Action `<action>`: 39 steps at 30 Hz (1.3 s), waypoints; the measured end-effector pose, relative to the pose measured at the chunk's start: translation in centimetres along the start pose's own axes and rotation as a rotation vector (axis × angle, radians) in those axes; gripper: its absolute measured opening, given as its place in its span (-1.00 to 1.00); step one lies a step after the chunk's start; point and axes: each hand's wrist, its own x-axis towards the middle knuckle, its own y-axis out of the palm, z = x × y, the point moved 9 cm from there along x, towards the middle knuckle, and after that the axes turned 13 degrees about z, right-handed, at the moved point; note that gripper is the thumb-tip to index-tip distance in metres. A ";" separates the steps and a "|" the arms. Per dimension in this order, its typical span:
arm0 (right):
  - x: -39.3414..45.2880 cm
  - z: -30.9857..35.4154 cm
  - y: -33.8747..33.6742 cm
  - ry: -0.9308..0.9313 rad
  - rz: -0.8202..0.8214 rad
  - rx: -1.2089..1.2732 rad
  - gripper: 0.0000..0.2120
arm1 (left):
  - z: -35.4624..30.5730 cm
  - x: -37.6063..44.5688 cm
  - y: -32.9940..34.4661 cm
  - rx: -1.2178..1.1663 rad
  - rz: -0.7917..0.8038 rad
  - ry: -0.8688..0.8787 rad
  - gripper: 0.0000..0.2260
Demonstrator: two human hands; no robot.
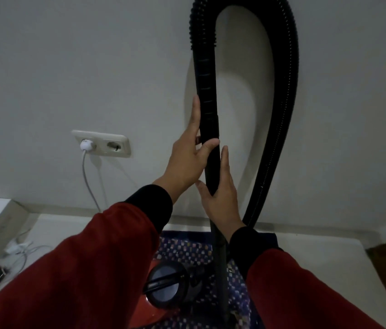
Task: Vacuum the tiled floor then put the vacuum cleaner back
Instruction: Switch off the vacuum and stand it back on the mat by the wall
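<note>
White wall [68,67] – left hand [187,160], right hand [220,193] gripping upright wand [211,143]

The person holds the upright black wand [211,148] with both hands. The left hand [188,157] grips it higher up, thumb across the front and index finger straight along its side. The right hand [222,198] holds it just below, thumb and fingers either side. The ribbed hose [282,115] loops from the wand's top down to the vacuum [167,284], which sits on a patterned rug [187,248] by the wall. A white plug [86,145] sits in the wall socket [113,144].
</note>
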 end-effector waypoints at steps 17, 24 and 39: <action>-1.5 0.4 0.1 -0.020 0.009 -0.029 -0.15 | 2.7 -3.0 -0.2 -0.038 -0.003 -0.062 -0.26; -2.2 0.2 0.9 0.017 0.028 -0.048 -0.15 | 3.2 -3.6 -0.7 -0.056 -0.044 -0.077 -0.20; -4.0 0.1 -1.4 0.035 -0.139 -0.122 -0.25 | -0.2 -0.6 3.7 -0.016 0.184 0.016 -0.26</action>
